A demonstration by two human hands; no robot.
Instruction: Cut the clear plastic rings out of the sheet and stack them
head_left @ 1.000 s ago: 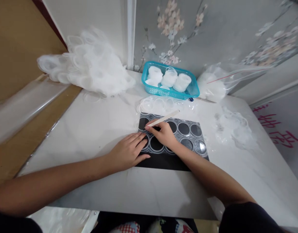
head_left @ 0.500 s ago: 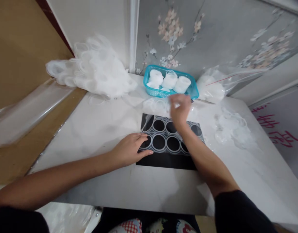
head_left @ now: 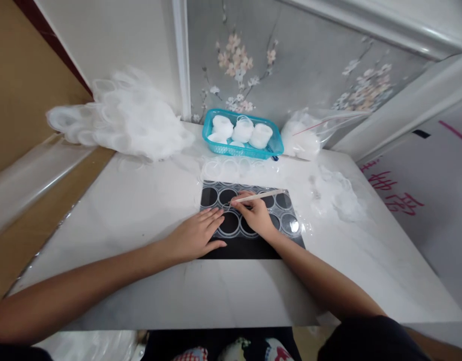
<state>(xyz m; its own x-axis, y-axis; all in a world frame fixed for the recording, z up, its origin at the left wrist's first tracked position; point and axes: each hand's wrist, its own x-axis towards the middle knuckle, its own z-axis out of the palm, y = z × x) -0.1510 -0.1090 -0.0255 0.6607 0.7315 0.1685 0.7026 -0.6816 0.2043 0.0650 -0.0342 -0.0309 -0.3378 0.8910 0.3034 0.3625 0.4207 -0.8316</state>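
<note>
My left hand lies flat with fingers stretched over the left edge of a clear plastic sheet printed with pale circles. The sheet rests on a black mat, whose dark surface shows through the circles. In my right hand is a slim, whitish pen-like tool, pinched near its lower end and slanting up to the right. Its tip points down at the circles near my left fingertips; the fingers partly hide it, so I cannot tell what kind of tip it has.
Behind the mat stands a blue basket with stacks of white rings. Clear rings lie before it. A zip bag sits to the right, clear scraps nearer, and a big heap of white rings at left.
My right hand has come back from near the basket, down and left onto the sheet, with the pen-like tool now visible in it. My left hand stays on the sheet. The view has shifted.
</note>
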